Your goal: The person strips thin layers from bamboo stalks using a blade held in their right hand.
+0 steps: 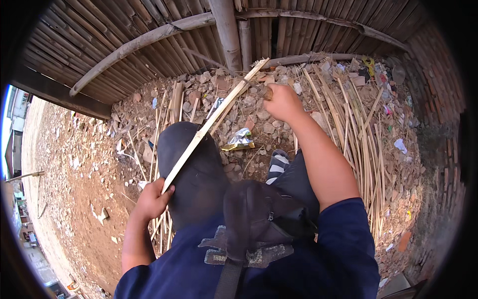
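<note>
My left hand [152, 199] is closed round the lower end of a long, pale split bamboo strip [213, 119]. The strip slants up and away to the right, across my dark-clad left knee. In my right hand [284, 103] is the wooden handle of a long-bladed knife [214, 62]. Its thin dark blade points to the far left and crosses the strip near the upper end. Whether the edge has cut into the wood cannot be seen clearly.
Long bamboo strips [348, 119] lie heaped on the right, with more beside my left leg. A crumpled silver and gold wrapper [240, 139] rests on the rubble ahead. Beyond stands a bamboo slat wall [149, 50] with a post [226, 35]; a brick wall [443, 99] rises at right.
</note>
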`<state>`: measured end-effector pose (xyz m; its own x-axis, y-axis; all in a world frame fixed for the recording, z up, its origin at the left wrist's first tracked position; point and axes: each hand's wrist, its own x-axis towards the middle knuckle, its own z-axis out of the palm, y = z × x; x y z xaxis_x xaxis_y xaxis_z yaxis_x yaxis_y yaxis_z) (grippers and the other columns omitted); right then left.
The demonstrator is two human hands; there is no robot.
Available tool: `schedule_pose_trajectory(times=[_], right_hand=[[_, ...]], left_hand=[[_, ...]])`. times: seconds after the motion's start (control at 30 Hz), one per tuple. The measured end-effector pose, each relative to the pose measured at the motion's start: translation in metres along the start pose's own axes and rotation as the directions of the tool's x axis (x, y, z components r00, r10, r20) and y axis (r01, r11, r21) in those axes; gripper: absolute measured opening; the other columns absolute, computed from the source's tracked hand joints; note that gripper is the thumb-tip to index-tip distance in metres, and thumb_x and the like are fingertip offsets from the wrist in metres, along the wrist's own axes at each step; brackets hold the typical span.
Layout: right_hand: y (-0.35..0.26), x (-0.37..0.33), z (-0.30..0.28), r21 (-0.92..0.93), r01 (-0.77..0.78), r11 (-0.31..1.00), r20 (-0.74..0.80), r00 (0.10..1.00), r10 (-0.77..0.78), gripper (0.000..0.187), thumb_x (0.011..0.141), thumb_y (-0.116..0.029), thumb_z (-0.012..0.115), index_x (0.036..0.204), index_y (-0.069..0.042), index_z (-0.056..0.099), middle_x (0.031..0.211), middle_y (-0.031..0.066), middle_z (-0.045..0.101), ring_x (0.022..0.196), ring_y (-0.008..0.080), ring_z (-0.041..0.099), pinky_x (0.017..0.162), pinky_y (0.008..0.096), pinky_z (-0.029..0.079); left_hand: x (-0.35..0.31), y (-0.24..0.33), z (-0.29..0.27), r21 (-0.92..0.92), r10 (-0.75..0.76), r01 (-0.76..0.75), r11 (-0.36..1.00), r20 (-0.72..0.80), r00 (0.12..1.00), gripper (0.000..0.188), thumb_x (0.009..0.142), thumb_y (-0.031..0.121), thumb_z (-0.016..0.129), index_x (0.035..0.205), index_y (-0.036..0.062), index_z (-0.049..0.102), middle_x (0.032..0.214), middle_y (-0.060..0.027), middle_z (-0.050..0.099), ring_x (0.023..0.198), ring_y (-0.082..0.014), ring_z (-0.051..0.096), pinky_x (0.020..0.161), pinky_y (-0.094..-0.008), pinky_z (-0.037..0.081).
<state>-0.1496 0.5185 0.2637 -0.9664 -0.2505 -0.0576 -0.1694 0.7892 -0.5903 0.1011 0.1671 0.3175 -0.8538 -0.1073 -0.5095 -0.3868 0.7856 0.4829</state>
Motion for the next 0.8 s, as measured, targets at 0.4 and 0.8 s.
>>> schedule_pose_trajectory(times=[0.4,0.8], right_hand=[[-0.036,-0.020,-0.008,-0.141,0.188,0.972,0.122,0.978,-0.171,0.027,0.077,-0.021,0.071,0.098,-0.005,0.068,0.086,0.0213,0.070,0.088,0.0419,0.068,0.080,0.0505,0.054],[-0.054,-0.025,-0.026,-0.272,0.176,0.946,0.229,0.967,-0.114,0.031,0.077,-0.018,0.068,0.106,-0.008,0.071,0.097,0.0202,0.072,0.096,0.0383,0.069,0.085,0.0480,0.055]], left_hand=[[-0.006,-0.012,0.000,-0.098,-0.028,0.033,0.995,0.046,0.999,0.033,0.097,0.029,0.064,0.095,-0.0043,0.062,0.080,-0.0154,0.064,0.078,-0.0225,0.059,0.075,-0.0402,0.048],[-0.007,-0.021,0.002,-0.059,-0.038,0.039,0.998,0.011,0.999,0.030,0.096,0.028,0.065,0.090,-0.0015,0.061,0.077,-0.0158,0.062,0.073,-0.0242,0.058,0.071,-0.0389,0.047]])
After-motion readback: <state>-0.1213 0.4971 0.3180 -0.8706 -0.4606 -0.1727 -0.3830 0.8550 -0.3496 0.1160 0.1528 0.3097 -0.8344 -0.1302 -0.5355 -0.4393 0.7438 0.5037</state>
